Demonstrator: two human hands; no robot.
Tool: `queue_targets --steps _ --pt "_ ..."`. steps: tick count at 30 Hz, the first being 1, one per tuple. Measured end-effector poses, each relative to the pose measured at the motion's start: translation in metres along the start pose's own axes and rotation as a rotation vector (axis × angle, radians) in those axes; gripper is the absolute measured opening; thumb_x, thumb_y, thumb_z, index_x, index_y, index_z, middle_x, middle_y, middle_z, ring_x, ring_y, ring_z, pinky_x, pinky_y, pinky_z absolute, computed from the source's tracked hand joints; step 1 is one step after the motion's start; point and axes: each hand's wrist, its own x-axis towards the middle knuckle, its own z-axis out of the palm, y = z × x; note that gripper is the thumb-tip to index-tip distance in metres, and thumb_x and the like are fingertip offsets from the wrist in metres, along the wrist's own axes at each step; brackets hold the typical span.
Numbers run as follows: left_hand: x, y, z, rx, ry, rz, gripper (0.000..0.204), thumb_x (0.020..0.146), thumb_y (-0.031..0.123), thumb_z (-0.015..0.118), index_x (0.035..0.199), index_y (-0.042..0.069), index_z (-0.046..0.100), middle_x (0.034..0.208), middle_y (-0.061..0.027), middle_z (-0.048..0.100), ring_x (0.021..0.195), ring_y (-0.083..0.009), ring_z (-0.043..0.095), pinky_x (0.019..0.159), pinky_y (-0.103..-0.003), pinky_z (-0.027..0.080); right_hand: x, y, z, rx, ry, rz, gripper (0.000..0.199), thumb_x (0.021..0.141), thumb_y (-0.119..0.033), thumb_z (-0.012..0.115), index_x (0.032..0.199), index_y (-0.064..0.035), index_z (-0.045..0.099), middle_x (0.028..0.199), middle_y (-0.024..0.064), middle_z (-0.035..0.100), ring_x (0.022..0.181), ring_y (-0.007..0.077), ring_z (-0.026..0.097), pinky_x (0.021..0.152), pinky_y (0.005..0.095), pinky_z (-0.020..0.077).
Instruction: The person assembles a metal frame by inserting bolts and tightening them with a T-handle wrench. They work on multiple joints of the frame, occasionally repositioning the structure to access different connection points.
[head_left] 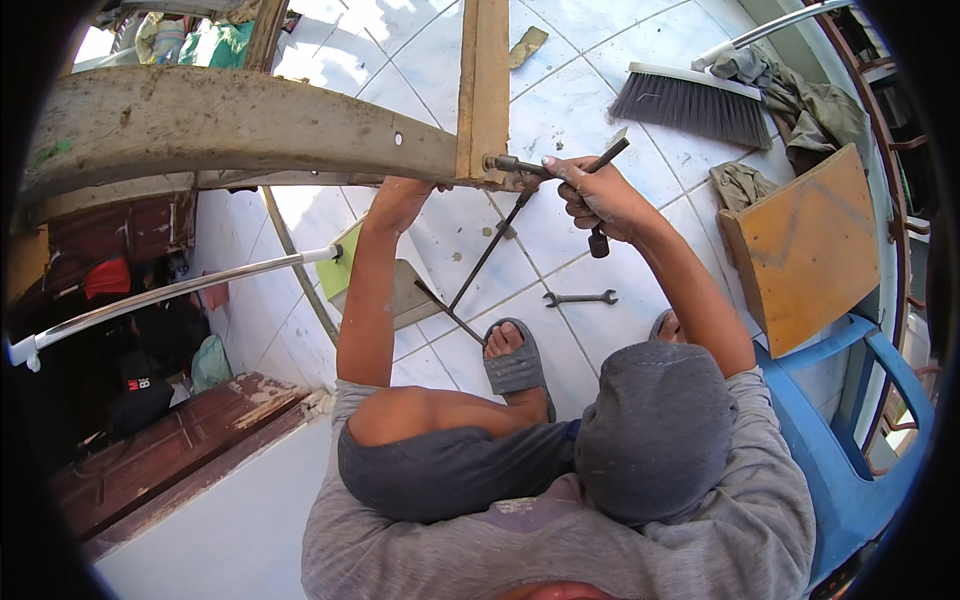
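Far left of the wooden frame (pixel 240 125), a shiny metal rail (pixel 160 295) slanting down over dark clutter; below that, a brown wooden plank (pixel 170 455) beside a pale wall top.

Under the frame's curved beam, the left hand (pixel 400 195) raised to the underside, touching the wood; fingers hidden behind the beam, so cannot tell whether closed on anything.

At the frame's upright post, a metal bolt (pixel 510 165) sticking out sideways near the joint with the beam; just right of the frame, the right hand (pixel 595 200) wrapped tight around a dark metal tool (pixel 600 200), thumb pressed toward the bolt, tool tip pointing up and away, tool handle end poking out below the fist.

Below the frame on the tiled floor (pixel 560 110), a long thin rod (pixel 490 250) lying slanted, a green dustpan (pixel 345 270) partly behind the left forearm, a foot in a grey sandal (pixel 515 365), and a spanner (pixel 580 297) lying flat just right of the sandal.

Well right of the frame, a broom head (pixel 690 105) with dark bristles, crumpled grey cloth (pixel 800 100) beside it, a yellowish wooden board (pixel 810 250) leaning on edge, and a blue plastic chair (pixel 860 450) at the far right.
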Motion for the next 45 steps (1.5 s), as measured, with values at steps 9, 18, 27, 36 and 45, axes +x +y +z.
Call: queue_targets --steps 9,18,27,36,45 --pt "0.001 -0.010 -0.001 0.274 0.066 0.063 0.023 0.097 0.020 0.060 0.110 0.001 0.063 0.102 -0.0080 0.063 0.096 -0.0197 0.056 0.088 -0.036 0.046 0.009 -0.011 -0.008 0.220 -0.134 0.180 0.046 0.101 -0.036 0.058 0.118 0.0069 0.063 0.057 -0.0114 0.027 0.046 0.0009 0.025 0.036 0.0175 0.0209" --pt "0.010 -0.050 -0.002 0.334 0.073 0.297 0.026 0.099 0.023 0.056 0.112 0.001 0.061 0.110 -0.0083 0.061 0.104 -0.0211 0.054 0.093 -0.036 0.045 0.014 0.004 -0.004 -1.185 0.173 -0.874 0.031 0.096 -0.020 0.061 0.124 -0.0071 0.062 0.057 -0.0027 0.049 0.051 0.0103 0.053 0.051 0.0276 0.0467" --pt "0.009 -0.030 -0.004 -0.317 -0.093 -0.031 0.025 0.103 0.030 0.048 0.092 0.008 0.057 0.071 -0.0006 0.048 0.062 -0.0101 0.042 0.057 -0.027 0.036 0.001 -0.020 -0.043 -1.303 0.200 -0.746 0.027 0.099 -0.029 0.059 0.113 -0.0086 0.071 0.072 0.0063 0.068 0.059 0.0131 0.060 0.058 0.0301 0.0471" --pt "0.009 -0.017 0.024 -0.421 -0.109 0.016 0.039 0.104 0.042 0.045 0.084 0.010 0.051 0.066 0.0025 0.039 0.059 -0.0096 0.034 0.055 -0.026 0.030 -0.006 0.003 0.002 0.183 -0.026 0.059 0.042 0.103 -0.036 0.056 0.118 0.0025 0.063 0.058 -0.0120 0.024 0.048 0.0019 0.021 0.041 0.0207 0.0169" --pt "0.011 -0.023 0.014 -0.344 -0.148 -0.021 0.040 0.104 0.043 0.044 0.079 0.012 0.047 0.065 0.0049 0.030 0.059 -0.0077 0.026 0.054 -0.026 0.025 0.004 -0.015 0.008 -0.340 0.030 0.030 0.032 0.102 -0.028 0.056 0.119 -0.0018 0.062 0.055 -0.0059 0.046 0.044 0.0082 0.036 0.041 0.0237 0.0335"
